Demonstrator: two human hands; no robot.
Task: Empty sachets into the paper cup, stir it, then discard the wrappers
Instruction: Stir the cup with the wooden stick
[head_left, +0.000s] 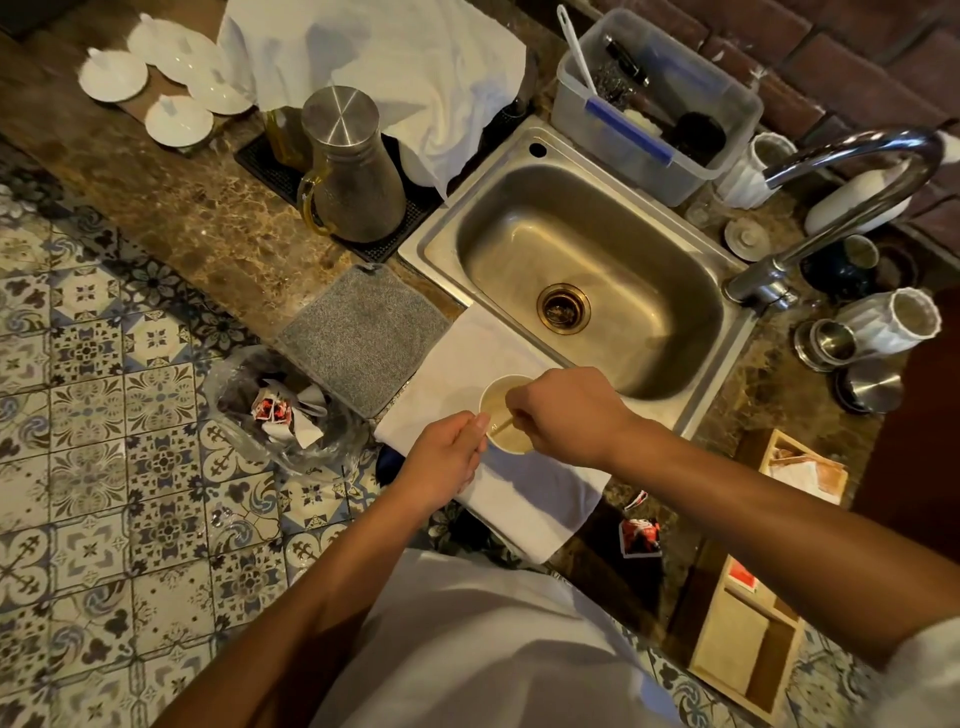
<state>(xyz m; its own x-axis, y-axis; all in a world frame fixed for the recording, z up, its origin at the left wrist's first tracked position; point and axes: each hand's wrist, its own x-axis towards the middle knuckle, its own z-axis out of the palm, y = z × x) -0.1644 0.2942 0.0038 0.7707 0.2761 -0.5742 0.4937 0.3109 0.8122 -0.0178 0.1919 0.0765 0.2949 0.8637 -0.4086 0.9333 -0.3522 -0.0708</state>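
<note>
A white paper cup (497, 396) with pale brown liquid stands on a white cloth (524, 493) at the counter's front edge, just before the sink. My left hand (444, 460) wraps around the cup's left side. My right hand (566, 413) is over the cup, pinching a thin wooden stir stick (503, 426) that dips into the liquid. A torn red and white sachet wrapper (640, 538) lies on the counter to the right of the cloth, with a small torn scrap (636, 500) just above it.
A bin lined with clear plastic (283, 410) holds used wrappers on the floor to the left. A steel sink (582, 270) with tap (841, 208), a grey mat (363, 338), a metal jug (350, 166) and wooden sachet boxes (748, 639) surround the spot.
</note>
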